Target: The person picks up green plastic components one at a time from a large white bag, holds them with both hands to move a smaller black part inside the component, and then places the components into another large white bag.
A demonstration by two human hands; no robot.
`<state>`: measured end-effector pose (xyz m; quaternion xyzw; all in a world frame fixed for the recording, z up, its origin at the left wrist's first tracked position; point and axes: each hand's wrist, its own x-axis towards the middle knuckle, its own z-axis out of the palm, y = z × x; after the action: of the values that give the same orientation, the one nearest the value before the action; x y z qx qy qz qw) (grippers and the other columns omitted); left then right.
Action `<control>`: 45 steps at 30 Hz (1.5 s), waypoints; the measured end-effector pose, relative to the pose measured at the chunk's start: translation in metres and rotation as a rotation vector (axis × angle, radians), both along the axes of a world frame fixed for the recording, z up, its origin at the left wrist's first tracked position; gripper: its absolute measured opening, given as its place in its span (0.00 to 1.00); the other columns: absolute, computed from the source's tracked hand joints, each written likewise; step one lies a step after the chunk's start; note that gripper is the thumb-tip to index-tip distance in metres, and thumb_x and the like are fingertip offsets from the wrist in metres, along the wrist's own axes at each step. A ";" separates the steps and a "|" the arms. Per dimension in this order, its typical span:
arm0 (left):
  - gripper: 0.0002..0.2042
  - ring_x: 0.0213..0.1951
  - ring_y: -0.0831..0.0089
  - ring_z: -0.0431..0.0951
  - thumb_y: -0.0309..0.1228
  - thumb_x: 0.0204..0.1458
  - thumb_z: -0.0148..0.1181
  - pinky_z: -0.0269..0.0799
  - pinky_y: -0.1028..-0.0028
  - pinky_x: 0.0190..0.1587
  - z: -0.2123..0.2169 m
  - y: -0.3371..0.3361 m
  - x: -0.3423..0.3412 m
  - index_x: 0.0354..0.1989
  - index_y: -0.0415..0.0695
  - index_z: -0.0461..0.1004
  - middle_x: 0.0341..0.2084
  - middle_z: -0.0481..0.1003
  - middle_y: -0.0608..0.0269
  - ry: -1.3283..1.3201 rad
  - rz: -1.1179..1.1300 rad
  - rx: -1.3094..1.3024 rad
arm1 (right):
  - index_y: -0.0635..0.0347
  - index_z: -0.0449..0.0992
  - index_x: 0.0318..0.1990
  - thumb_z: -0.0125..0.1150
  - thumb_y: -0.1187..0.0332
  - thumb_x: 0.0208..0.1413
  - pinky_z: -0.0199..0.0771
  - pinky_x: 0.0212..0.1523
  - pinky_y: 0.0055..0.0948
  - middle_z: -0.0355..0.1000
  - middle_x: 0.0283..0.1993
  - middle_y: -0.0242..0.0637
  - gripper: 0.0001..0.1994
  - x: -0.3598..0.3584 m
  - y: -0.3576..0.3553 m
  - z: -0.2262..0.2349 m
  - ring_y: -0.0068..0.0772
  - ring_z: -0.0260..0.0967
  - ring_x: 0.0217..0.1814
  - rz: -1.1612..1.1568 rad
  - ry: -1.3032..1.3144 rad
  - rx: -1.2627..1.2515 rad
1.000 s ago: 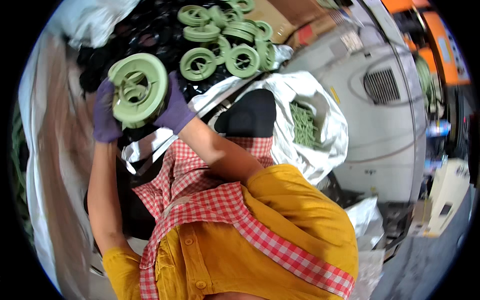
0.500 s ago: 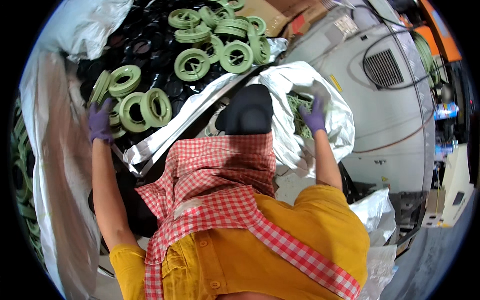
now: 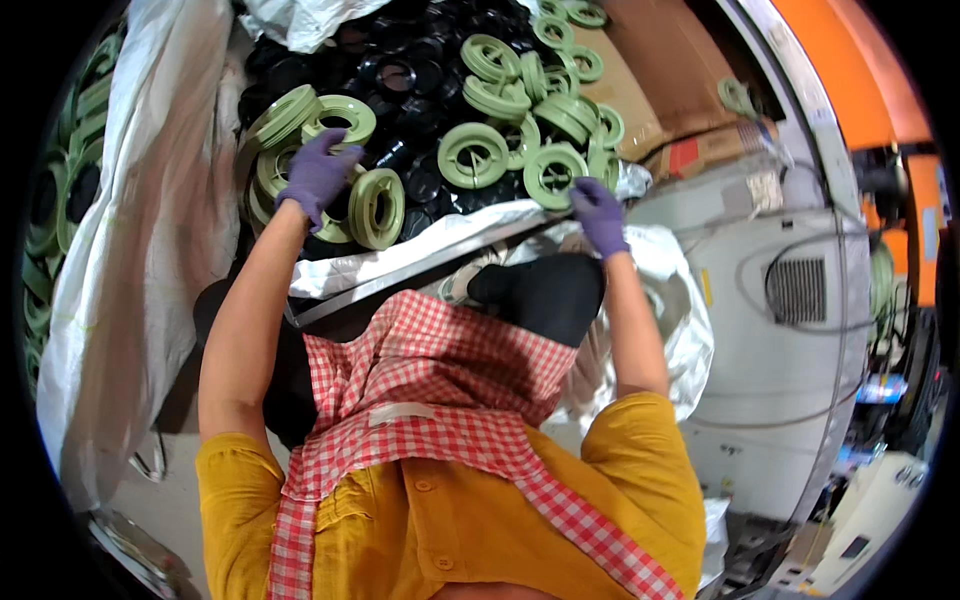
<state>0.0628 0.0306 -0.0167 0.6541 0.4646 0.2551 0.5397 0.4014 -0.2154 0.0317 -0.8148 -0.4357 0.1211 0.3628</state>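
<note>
Pale green plastic rings with spokes lie in a loose group at the left. Among them my left hand [image 3: 318, 180], in a purple glove, reaches over a ring [image 3: 344, 114] and an upright ring [image 3: 378, 209], its fingers apart. Parts of the rings below are hidden by it. At the right of the pile, my right hand [image 3: 600, 218], also gloved in purple, has its bent fingers closed at the edge of a spoked green ring [image 3: 545, 190]. That ring still rests against others. Black round plastic parts [image 3: 425, 180] fill the area beneath the rings.
A white sack [image 3: 680, 330] stands beside my right forearm. Another tall white sack [image 3: 150, 260] is at the left, with more green parts [image 3: 40, 240] beyond it. Right of the pile are a cardboard box [image 3: 640, 70] and a grey machine housing [image 3: 740, 370] with a hanging cable.
My right hand has left the white sack of thin green pieces and moved to the ring pile. My left hand has shifted right over the rings. The view has turned.
</note>
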 end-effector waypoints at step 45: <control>0.27 0.49 0.63 0.70 0.45 0.50 0.59 0.65 0.69 0.53 0.031 0.016 0.021 0.50 0.34 0.67 0.46 0.70 0.51 -0.179 0.383 0.058 | 0.58 0.70 0.40 0.61 0.73 0.44 0.65 0.46 0.36 0.69 0.42 0.43 0.14 -0.095 0.174 -0.041 0.39 0.67 0.43 -0.039 0.566 0.548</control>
<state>0.0835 0.0466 0.0141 0.5440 0.5230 0.4233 0.5012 0.3060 -0.0413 -0.0090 -0.6304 -0.3192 0.2132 0.6748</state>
